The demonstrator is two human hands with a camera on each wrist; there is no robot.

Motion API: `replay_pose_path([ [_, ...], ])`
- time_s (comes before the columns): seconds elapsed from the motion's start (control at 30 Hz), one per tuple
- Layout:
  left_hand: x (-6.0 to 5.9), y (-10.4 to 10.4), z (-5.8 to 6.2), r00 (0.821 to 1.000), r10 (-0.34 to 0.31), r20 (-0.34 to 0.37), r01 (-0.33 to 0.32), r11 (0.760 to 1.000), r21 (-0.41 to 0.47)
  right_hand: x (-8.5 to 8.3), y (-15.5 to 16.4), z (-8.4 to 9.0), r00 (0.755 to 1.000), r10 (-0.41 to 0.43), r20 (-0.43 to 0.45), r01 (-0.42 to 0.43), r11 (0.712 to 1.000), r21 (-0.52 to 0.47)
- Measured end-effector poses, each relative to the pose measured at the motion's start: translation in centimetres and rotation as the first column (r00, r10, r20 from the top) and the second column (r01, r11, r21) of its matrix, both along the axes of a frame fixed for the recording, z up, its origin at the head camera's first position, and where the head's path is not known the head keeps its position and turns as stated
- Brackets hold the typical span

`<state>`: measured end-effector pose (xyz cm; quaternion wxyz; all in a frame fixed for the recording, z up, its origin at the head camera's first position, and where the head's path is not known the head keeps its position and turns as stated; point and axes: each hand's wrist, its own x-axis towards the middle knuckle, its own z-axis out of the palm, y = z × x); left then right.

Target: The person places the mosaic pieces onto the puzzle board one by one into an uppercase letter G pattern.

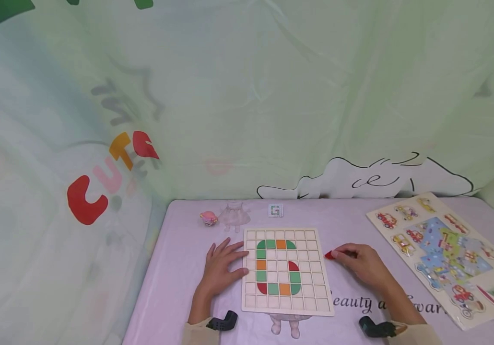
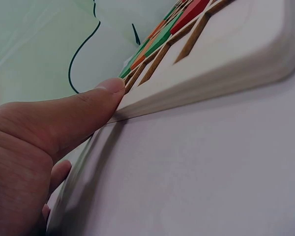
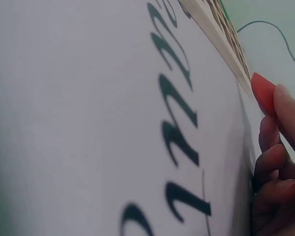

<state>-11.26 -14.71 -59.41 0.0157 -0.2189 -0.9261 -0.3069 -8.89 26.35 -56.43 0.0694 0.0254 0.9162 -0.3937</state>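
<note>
In the head view, the vehicle puzzle board at the right runs off the right edge, so its far corner is lost. The small card above the grid board is too small to read. Most of the red piece is covered by the right hand; its shape cannot be told. In the left wrist view, the left hand is cut by the left and lower edges, and only a corner of the grid board shows at the upper right. In the right wrist view, the bench lettering is blurred and cropped, and the fingers are cut by the right edge.
</note>
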Motion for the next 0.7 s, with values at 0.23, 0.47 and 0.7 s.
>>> replay_pose_path([
  [0.23,0.0,-0.1,-0.1,1.0,0.005,0.002,-0.005,1.0,-0.011,0.2,0.3,0.7,1.0,0.01,-0.004,-0.01,0.998,-0.061],
  [0.47,-0.1,-0.1,-0.2,1.0,0.008,0.024,-0.008,1.0,-0.012,0.2,-0.2,0.6,0.998,0.058,0.006,-0.056,0.989,-0.137],
  [0.7,-0.1,0.0,-0.2,1.0,0.009,0.016,-0.009,1.0,-0.019,-0.1,-2.0,1.2,0.996,0.061,0.072,-0.037,0.954,-0.297],
])
